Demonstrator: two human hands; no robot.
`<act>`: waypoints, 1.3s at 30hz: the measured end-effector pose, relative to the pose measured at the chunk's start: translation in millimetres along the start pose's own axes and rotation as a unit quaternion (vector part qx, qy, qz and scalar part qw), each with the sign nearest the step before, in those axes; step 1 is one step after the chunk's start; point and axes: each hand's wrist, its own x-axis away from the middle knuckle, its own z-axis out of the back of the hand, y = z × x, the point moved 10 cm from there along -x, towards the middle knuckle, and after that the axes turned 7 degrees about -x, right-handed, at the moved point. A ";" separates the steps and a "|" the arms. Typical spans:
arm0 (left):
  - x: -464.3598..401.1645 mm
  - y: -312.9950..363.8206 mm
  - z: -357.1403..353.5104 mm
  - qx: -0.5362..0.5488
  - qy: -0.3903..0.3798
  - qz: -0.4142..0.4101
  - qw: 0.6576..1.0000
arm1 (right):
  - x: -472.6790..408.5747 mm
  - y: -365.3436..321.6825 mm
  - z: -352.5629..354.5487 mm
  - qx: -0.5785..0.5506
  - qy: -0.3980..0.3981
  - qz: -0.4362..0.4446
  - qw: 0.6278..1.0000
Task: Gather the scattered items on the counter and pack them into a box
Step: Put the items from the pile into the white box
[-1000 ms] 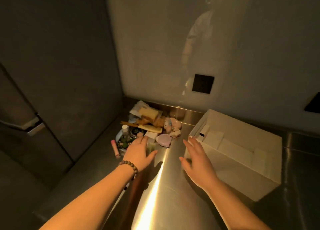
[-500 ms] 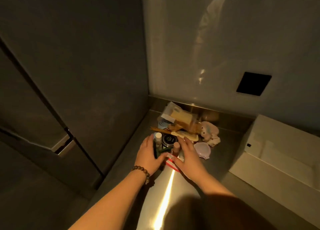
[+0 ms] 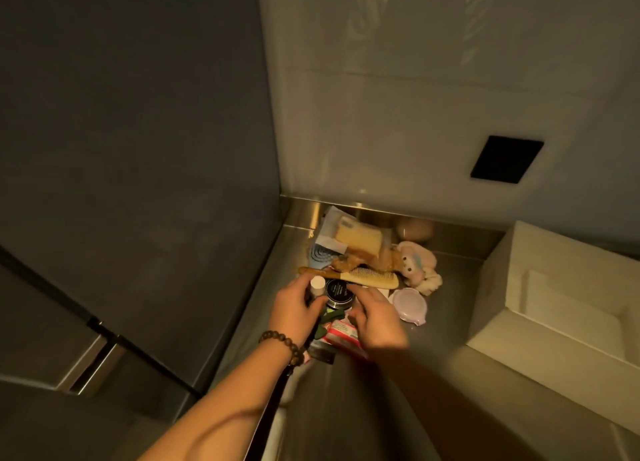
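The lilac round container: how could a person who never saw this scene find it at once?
Find the white box on the steel counter. Between it and the right hand lies the lilac round container, below the plush toy. It alone is a flat pale-purple disc.

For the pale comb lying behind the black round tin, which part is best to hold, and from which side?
Probably the comb by its brown handle at the left end, pinched from above across its flat faces. It lies flat, teeth toward the back. The left hand is nearest that end; the plush toy crowds the right end.
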 end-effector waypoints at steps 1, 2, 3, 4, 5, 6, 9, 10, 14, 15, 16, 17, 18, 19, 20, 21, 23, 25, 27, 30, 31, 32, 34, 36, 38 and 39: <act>-2.5 5.9 4.5 0.008 0.005 -0.001 1.000 | 1.5 -3.9 9.9 -0.030 0.016 -0.002 0.999; -5.0 13.5 8.8 0.016 0.011 -0.003 1.000 | 2.9 -8.0 21.1 -0.059 0.031 -0.001 0.998; -7.5 23.4 12.7 0.025 0.016 -0.008 1.000 | 4.0 -12.5 34.2 -0.081 0.047 0.006 0.996; -10.2 35.6 16.5 0.036 0.020 -0.017 0.999 | 5.2 -18.2 49.6 -0.094 0.066 0.018 0.993; -12.9 50.5 20.1 0.046 0.025 -0.029 0.998 | 6.1 -23.4 67.5 -0.102 0.088 0.031 0.990; -15.4 66.9 23.2 0.057 0.031 -0.043 0.997 | 7.7 -27.6 86.9 -0.110 0.111 0.043 0.987; -20.2 123.1 21.4 0.084 0.041 -0.081 0.992 | 17.0 -28.6 148.2 -0.126 0.169 0.051 0.976; -20.5 143.9 15.8 0.093 0.039 -0.093 0.991 | 21.6 -25.0 168.8 -0.128 0.184 0.051 0.973; -17.1 227.9 -33.9 0.140 -0.014 -0.129 0.982 | 46.6 8.2 254.2 -0.103 0.239 0.038 0.965; -15.3 247.5 -49.2 0.141 -0.025 -0.136 0.980 | 53.9 21.9 272.6 -0.108 0.245 0.027 0.963; -13.5 266.1 -65.4 0.143 -0.036 -0.144 0.979 | 62.0 36.9 289.9 -0.123 0.250 0.016 0.960; -11.5 283.9 -82.0 0.143 -0.047 -0.152 0.977 | 70.5 52.1 306.3 -0.141 0.253 0.006 0.957; -9.8 300.3 -98.8 0.143 -0.058 -0.159 0.975 | 78.6 67.3 321.4 -0.154 0.255 0.000 0.955; -8.5 314.7 -115.9 0.141 -0.068 -0.166 0.974 | 86.1 82.2 335.4 -0.160 0.254 -0.004 0.954; -8.2 327.0 -133.6 0.136 -0.080 -0.171 0.973 | 91.7 96.9 347.4 -0.159 0.251 -0.009 0.955; -8.8 337.0 -152.2 0.128 -0.096 -0.174 0.972 | 96.0 110.9 357.6 -0.153 0.247 -0.015 0.957; -12.8 349.5 -187.5 0.108 -0.129 -0.172 0.971 | 99.3 139.0 372.5 -0.138 0.240 -0.029 0.960; -19.8 355.9 -216.4 0.086 -0.151 -0.174 0.969 | 96.0 166.9 378.7 -0.131 0.231 -0.045 0.963; -29.0 357.8 -236.5 0.072 -0.163 -0.175 0.968 | 87.7 191.6 378.8 -0.126 0.221 -0.059 0.965; -40.6 348.9 -253.5 0.070 -0.166 -0.161 0.970 | 72.7 220.1 370.7 -0.129 0.218 -0.070 0.965; -42.0 343.5 -257.2 0.065 -0.164 -0.156 0.972 | 68.7 227.8 364.8 -0.137 0.216 -0.078 0.964; -42.2 337.8 -260.4 0.058 -0.161 -0.152 0.973 | 65.6 234.5 358.6 -0.141 0.212 -0.086 0.963; -40.4 329.1 -265.3 0.048 -0.157 -0.147 0.975 | 62.6 241.0 348.7 -0.136 0.206 -0.088 0.965; -38.9 323.6 -266.6 0.044 -0.155 -0.140 0.977 | 62.4 242.6 344.2 -0.128 0.206 -0.086 0.966; -36.4 319.5 -265.1 0.039 -0.154 -0.131 0.979 | 65.2 242.5 342.2 -0.121 0.208 -0.089 0.966; -33.9 317.3 -264.3 0.034 -0.157 -0.126 0.979 | 67.4 242.2 341.0 -0.119 0.209 -0.092 0.966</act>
